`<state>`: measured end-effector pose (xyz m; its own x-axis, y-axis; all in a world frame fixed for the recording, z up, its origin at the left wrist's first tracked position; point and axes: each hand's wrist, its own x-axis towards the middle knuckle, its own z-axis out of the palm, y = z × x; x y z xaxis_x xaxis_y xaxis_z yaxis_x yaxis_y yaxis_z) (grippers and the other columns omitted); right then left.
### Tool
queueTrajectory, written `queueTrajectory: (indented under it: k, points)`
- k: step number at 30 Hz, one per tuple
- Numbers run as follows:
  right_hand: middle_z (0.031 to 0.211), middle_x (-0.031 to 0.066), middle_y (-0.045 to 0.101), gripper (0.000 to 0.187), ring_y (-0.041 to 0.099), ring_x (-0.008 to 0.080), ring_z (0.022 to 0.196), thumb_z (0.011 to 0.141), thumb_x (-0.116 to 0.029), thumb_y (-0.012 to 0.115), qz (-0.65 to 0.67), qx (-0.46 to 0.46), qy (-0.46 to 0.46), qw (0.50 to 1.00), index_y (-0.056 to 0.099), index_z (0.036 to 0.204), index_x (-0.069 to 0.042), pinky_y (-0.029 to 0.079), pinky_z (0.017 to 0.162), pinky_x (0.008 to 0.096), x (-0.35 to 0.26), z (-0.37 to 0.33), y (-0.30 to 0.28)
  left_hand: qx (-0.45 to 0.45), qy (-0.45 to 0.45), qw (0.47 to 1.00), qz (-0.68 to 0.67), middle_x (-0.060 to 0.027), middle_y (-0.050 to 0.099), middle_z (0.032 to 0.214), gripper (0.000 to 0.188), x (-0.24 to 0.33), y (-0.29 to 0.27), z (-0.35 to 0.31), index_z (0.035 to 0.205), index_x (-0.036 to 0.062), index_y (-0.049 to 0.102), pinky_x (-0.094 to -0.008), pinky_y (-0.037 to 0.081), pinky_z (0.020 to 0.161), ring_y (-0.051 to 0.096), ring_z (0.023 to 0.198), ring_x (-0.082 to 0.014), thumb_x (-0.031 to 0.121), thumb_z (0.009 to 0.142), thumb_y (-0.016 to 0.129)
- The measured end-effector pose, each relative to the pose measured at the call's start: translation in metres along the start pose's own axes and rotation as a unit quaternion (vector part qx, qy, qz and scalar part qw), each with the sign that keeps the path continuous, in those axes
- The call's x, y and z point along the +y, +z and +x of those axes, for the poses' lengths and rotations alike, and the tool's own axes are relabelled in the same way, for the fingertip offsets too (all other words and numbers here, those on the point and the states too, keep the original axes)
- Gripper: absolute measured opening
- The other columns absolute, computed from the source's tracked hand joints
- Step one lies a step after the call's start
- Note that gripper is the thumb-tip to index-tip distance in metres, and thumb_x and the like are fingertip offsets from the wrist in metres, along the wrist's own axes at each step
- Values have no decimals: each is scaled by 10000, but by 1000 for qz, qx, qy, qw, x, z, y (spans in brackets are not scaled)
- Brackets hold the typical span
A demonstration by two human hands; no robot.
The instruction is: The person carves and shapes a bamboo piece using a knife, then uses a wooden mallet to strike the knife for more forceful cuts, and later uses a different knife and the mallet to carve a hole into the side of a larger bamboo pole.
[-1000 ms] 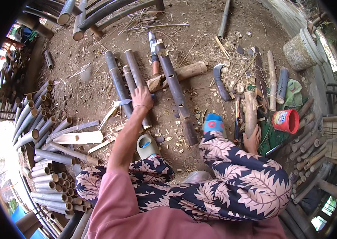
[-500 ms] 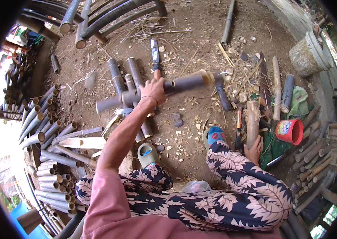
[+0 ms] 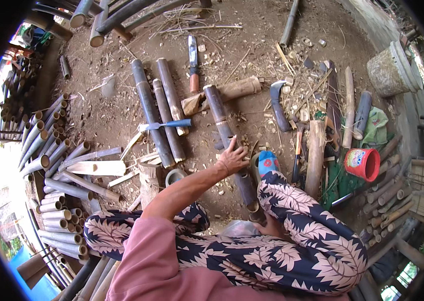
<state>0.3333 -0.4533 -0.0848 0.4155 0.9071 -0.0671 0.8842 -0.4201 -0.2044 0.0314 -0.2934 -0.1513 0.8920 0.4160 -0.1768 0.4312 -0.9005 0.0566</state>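
A dark bamboo tube [image 3: 218, 111] with openings cut in its side slants between my knees. My left hand [image 3: 233, 156] is closed round its middle. Low by my bent right leg, my right hand [image 3: 271, 227] is at the tube's near end; its fingers are partly hidden, so I cannot tell its grip. To the left, several dark bamboo tubes [image 3: 148, 108] lie side by side on the ground, with a blue-handled tool [image 3: 172, 124] across them. Beyond my left hand lies a brown, rough-ended piece of wood or bamboo [image 3: 239, 90].
A broad-bladed knife [image 3: 193, 60] lies ahead, and a curved-blade knife [image 3: 277, 108] right of the tube. A thick pale stick [image 3: 315, 158], red tub [image 3: 363, 164] and dirty white bucket [image 3: 387, 72] are at right. Stacked bamboo tubes [image 3: 61, 236] fill the left side; chips litter the soil.
The tube in my left hand has swung from lying crosswise to pointing toward me and come nearer. My right hand has moved from the thick stick to the tube's near end.
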Motion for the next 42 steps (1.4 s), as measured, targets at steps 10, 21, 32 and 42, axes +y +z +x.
queueTrajectory:
  k: [10,21,32,42]
  points:
    - [1179,253,482,614,475,403,1098,807,-234,694,7,-13,-39,999,369,1281,-18,369,959,435,-32,1,14,244,-485,790,-284,-230,540,1208,484,-34,-35,-1,1164,-10,541,-467,458,960,533,1162,-401,200,770,726]
    - [1058,245,541,466,534,404,992,816,-227,678,55,-59,-121,989,453,1161,-8,425,875,434,-154,29,52,186,-483,578,-631,-168,715,1029,549,-43,25,-3,1130,16,656,-395,540,835,693,924,-276,346,730,839]
    - [938,238,600,333,592,405,887,825,-220,662,70,-229,-206,949,537,1041,2,482,792,433,-146,-1,44,149,-513,579,-616,-176,709,903,507,-151,-32,-22,1129,-16,664,-395,575,714,702,834,-265,392,828,680]
    - [828,231,654,248,645,406,791,834,-214,647,26,-446,-254,858,614,932,11,533,716,432,-109,52,-3,41,-535,803,-259,-217,601,1205,508,-276,-29,5,1159,-11,540,-449,527,907,615,1112,-363,405,873,601]
